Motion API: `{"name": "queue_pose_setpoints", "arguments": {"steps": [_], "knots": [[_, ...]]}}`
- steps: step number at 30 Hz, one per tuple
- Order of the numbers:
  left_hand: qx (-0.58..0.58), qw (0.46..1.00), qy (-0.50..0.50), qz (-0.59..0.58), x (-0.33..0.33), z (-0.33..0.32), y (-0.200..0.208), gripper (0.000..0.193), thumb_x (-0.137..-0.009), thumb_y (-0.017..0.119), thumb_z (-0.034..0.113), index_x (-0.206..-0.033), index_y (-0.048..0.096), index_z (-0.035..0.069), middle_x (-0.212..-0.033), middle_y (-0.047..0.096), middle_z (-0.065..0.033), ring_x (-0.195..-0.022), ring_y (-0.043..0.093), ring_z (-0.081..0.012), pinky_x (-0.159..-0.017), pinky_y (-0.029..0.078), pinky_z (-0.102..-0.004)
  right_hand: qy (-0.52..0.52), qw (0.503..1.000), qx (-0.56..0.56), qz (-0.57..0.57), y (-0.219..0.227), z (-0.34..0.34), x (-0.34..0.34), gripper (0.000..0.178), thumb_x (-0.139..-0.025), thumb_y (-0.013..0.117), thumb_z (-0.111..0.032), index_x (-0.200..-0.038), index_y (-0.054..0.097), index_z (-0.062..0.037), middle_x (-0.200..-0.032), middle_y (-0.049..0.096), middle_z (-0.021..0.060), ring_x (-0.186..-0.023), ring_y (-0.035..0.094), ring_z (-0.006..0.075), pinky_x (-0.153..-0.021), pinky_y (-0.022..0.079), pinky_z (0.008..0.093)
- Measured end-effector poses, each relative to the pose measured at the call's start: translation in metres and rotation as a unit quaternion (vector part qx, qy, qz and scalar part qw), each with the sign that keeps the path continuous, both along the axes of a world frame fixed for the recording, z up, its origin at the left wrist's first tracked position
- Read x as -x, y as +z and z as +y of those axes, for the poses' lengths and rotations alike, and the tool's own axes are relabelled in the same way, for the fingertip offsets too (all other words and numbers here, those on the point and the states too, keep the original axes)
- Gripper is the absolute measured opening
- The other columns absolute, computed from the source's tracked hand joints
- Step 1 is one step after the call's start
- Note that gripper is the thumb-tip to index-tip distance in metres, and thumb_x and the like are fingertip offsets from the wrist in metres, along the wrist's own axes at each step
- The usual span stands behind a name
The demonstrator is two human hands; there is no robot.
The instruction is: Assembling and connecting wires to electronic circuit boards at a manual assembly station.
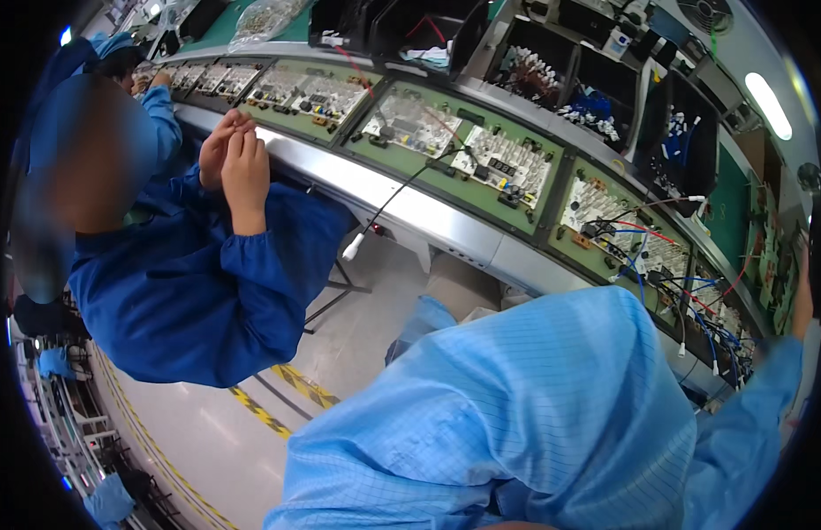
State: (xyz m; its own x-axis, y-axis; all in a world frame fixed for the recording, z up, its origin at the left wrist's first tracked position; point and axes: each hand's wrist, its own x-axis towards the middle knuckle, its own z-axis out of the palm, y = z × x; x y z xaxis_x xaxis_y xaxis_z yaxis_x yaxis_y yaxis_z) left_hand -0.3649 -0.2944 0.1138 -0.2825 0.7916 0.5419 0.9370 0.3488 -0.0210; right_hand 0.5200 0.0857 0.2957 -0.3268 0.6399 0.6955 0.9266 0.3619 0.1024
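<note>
My right arm in a light blue sleeve (753,433) reaches out to the far right. At the picture's dark rim my right hand (804,296) is partly cut off, beside several upright green circuit boards (768,238). Its fingers cannot be made out, nor whether it holds anything. My left hand does not show; broad light blue smock fabric (516,389) fills the lower middle. Nearest to me on the line lies a green tray with a populated circuit board (587,208), with red, blue and black wires (644,231) ending in white connectors.
More boards in frames (507,168) run leftward along a metal-edged conveyor (384,199). Black bins (525,75) of white connectors stand behind it. A co-worker in dark blue (189,291) sits at left, both hands (238,163) raised together. A wire with a white plug (353,247) hangs over the edge.
</note>
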Motion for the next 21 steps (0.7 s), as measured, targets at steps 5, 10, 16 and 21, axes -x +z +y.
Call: {"name": "queue_pose_setpoints", "arguments": {"steps": [5, 10, 16, 21], "knots": [[-0.032, 0.999, -0.006, 0.043, 0.003, 0.133, -0.037, 0.027, -0.093, 0.052, 0.01, -0.117, 0.055, -0.002, -0.118, 0.057, -0.0199, -0.11, 0.054, -0.0322, -0.093, 0.043, -0.0344, -0.056, 0.975, 0.213, 0.036, -0.037, 0.094, -0.107, 0.027, -0.094, 0.053, -0.021, -0.108, 0.062, 0.0002, -0.104, 0.065, 0.0077, -0.099, 0.059, 0.0147, -0.088, 0.044, 0.028], [-0.059, 0.994, 0.013, 0.091, -0.039, 0.242, -0.06, 0.028, -0.094, 0.051, 0.01, -0.119, 0.055, -0.003, -0.12, 0.057, -0.0209, -0.113, 0.053, -0.0328, -0.096, 0.042, -0.0342, -0.154, 0.921, 0.348, -0.079, -0.096, 0.154, -0.038, 0.019, -0.085, 0.057, -0.021, -0.1, 0.065, -0.013, -0.088, 0.067, 0.0101, -0.082, 0.064, 0.029, -0.071, 0.049, 0.0403], [-0.094, 0.991, 0.071, 0.063, -0.101, 0.268, -0.025, 0.026, -0.091, 0.052, 0.011, -0.113, 0.059, 0.0, -0.12, 0.059, -0.0144, -0.108, 0.056, -0.028, -0.09, 0.043, -0.033, -0.141, 0.916, 0.358, -0.117, -0.142, 0.169, -0.035, 0.016, -0.085, 0.056, -0.016, -0.095, 0.066, -0.009, -0.087, 0.069, 0.0093, -0.082, 0.066, 0.0263, -0.072, 0.051, 0.0353], [-0.087, 0.982, 0.14, 0.097, -0.146, 0.278, -0.002, 0.024, -0.09, 0.052, 0.011, -0.109, 0.061, 0.0, -0.118, 0.06, -0.012, -0.105, 0.057, -0.027, -0.088, 0.044, -0.0329, -0.066, 0.874, 0.479, 0.047, -0.182, 0.172, -0.063, 0.017, -0.087, 0.051, -0.007, -0.098, 0.063, -0.0001, -0.08, 0.066, 0.01, -0.072, 0.062, 0.0187, -0.068, 0.049, 0.0314]]}}
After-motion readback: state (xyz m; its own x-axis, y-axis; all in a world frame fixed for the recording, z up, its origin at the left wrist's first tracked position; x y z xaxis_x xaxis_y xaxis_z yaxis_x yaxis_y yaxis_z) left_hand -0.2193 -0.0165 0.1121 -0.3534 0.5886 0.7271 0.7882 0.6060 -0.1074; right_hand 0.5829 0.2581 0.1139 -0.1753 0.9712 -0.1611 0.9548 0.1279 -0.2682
